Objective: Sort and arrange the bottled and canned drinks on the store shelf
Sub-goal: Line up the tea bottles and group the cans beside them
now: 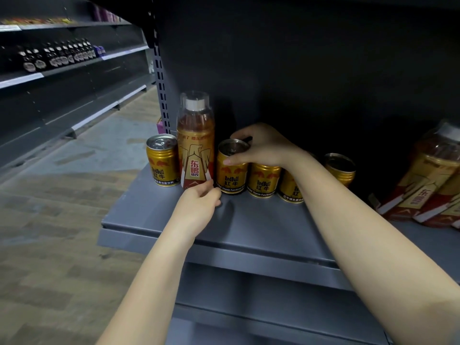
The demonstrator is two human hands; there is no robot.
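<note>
Head view, one frame. My right hand (261,145) pinches the rim of a gold can (232,168), thumb on its front, fingers over the top; probably to slide it along the row. Left hand (199,205), fingers loosely curled, touches the base of the tall bottle (196,143) at the can's 9 o'clock, likely steadying it. More cans (263,180) stand at 3 o'clock on the shelf (249,220).

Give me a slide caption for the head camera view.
Right hand grips a gold can; left hand touches the tall bottle.
</note>
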